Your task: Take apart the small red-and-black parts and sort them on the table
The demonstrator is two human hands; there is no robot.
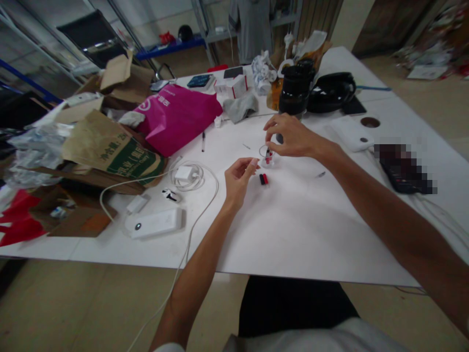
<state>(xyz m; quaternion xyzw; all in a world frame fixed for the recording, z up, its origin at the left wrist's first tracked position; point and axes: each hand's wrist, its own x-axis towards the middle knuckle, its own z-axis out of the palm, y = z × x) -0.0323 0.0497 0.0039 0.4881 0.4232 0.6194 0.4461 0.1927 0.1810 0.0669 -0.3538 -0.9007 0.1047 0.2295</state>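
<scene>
A small clear container point(271, 164) stands on the white table point(278, 234) with small red and black pieces point(268, 155) in it. My left hand point(238, 178) is at its left side, thumb and fingers drawn together at the container's edge. From above, my right hand point(287, 137) reaches over it with thumb and fingertips pinched near the rim. Whatever lies between those fingertips is too small to make out. Just in front of the container lie a black and a red piece point(264, 179), side by side.
On the left are a pink bag point(179, 115), a cardboard box point(76, 210), a coiled cable point(186, 176), an earbud case point(171, 195) and a white power bank point(157, 223). A dark bottle point(293, 93) and black case point(331, 92) stand behind my right hand. A pen point(203, 142) lies further back.
</scene>
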